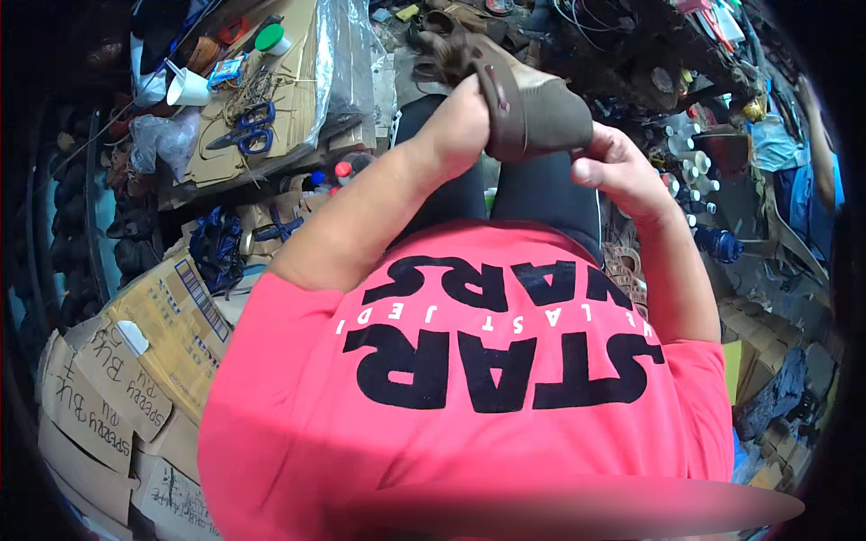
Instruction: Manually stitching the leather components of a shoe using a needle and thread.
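A brown strapped sandal (546,117) is held up above my dark-trousered knees. Its wide strap, with small reddish studs, crosses near my left hand (462,113). That hand is closed on the sandal's left side, its fingers partly hidden by the strap and blurred at the far end. At the sandal's right end is my right hand (627,171), fingers curled against the edge and partly hidden behind it. Its thumb sits just below the edge, bent toward the fingers.
On the left, a cardboard-covered bench (293,108) holds blue-handled scissors (248,131), a white cup (188,87) and a green-lidded tub (271,39). Several bottles (690,167) stand to the right. Cardboard boxes (167,334) pile up at lower left.
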